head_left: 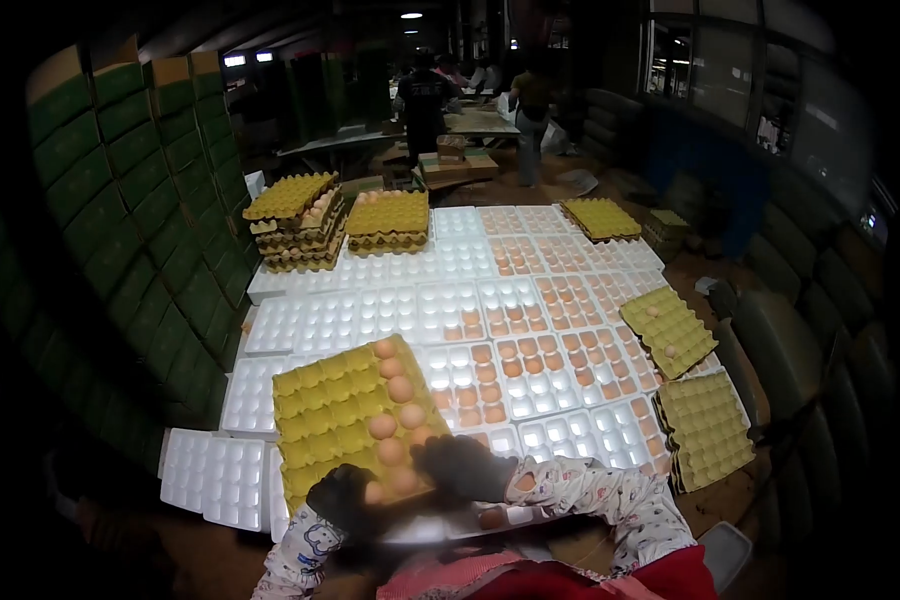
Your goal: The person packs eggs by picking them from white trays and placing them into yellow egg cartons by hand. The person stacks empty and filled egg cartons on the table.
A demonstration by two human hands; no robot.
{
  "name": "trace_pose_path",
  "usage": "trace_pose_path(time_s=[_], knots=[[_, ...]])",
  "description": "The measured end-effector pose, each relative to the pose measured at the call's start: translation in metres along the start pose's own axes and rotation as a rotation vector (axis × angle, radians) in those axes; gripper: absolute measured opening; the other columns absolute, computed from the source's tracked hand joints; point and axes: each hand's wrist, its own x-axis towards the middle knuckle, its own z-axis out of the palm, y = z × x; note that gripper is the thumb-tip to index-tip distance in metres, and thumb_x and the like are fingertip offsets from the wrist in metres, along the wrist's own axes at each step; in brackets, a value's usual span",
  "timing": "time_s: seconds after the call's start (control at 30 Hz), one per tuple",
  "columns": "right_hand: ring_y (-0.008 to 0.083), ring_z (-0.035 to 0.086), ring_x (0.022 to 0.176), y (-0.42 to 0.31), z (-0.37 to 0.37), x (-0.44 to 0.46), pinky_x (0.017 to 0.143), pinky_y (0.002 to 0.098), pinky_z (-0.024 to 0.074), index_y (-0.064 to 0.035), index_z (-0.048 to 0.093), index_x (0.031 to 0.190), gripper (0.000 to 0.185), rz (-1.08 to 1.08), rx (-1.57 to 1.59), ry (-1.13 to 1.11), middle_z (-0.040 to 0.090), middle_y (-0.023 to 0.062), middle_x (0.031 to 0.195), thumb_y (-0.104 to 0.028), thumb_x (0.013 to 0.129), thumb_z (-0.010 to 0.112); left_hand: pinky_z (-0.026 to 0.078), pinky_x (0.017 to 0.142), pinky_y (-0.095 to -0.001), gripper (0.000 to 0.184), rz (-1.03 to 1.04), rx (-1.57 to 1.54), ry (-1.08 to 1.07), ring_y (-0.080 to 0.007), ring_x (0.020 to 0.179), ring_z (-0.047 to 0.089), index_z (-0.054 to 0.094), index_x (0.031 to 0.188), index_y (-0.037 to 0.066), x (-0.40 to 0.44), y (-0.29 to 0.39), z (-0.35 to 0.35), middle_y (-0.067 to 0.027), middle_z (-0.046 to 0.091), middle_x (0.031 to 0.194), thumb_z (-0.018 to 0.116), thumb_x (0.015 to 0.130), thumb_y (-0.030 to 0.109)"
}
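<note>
A yellow pulp egg tray slants over the white trays in front of me, with several brown eggs along its right side. My left hand, in a dark glove, is closed at the tray's near left corner, beside an egg. My right hand, also dark-gloved, reaches over the tray's near right edge, fingertips against the eggs there; blur hides its grip. White moulded trays with square pockets spread beneath and beyond, those to the right holding many brown eggs.
Stacked pulp trays stand at the back left, and more lie on the right edge. One right-hand pulp tray holds a few eggs. Green cartons wall the left side. Two people stand farther back.
</note>
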Motion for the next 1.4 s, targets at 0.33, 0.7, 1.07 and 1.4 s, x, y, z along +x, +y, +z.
trace_pose_path(time_s=[0.33, 0.7, 1.07, 1.4], knots=[[0.016, 0.056, 0.07, 0.061, -0.017, 0.004, 0.064, 0.0338, 0.0473, -0.0058, 0.052, 0.098, 0.028, 0.249, 1.383, 0.003, 0.057, 0.0056, 0.079, -0.023, 0.08, 0.064, 0.051, 0.063, -0.0281, 0.032, -0.121, -0.587, 0.225, -0.0163, 0.07, 0.06, 0.047, 0.104, 0.003, -0.008, -0.054, 0.026, -0.0105, 0.06, 0.085, 0.062, 0.077, 0.011], [0.0318, 0.063, 0.086, 0.04, -0.006, 0.05, 0.071, 0.0421, 0.0492, -0.0085, 0.058, 0.099, 0.031, 0.123, 0.066, -0.096, 0.064, 0.0136, 0.089, -0.027, 0.075, 0.06, 0.052, 0.064, -0.0399, 0.031, -0.008, 0.133, -0.246, -0.0317, 0.075, 0.063, 0.058, 0.095, 0.007, 0.039, 0.027, 0.013, -0.0147, 0.057, 0.095, 0.068, 0.073, 0.026], [0.0197, 0.06, 0.072, 0.101, -0.013, 0.07, 0.061, 0.0314, 0.0489, -0.0092, 0.054, 0.109, 0.032, 0.022, 0.953, -0.023, 0.059, 0.0102, 0.093, -0.017, 0.08, 0.065, 0.05, 0.069, -0.0367, 0.043, -0.132, -0.32, -0.069, -0.0289, 0.076, 0.062, 0.057, 0.101, 0.008, 0.026, 0.02, 0.009, -0.0112, 0.059, 0.097, 0.077, 0.067, 0.025], [0.028, 0.063, 0.09, 0.057, -0.03, 0.097, 0.071, 0.0371, 0.0507, -0.006, 0.067, 0.098, 0.037, 0.035, -0.146, -0.133, 0.059, 0.0156, 0.109, -0.027, 0.067, 0.071, 0.049, 0.069, -0.0312, 0.031, -0.249, -0.837, 0.153, -0.0178, 0.084, 0.058, 0.056, 0.109, 0.008, 0.054, -0.04, 0.009, -0.0093, 0.055, 0.096, 0.059, 0.078, 0.01]])
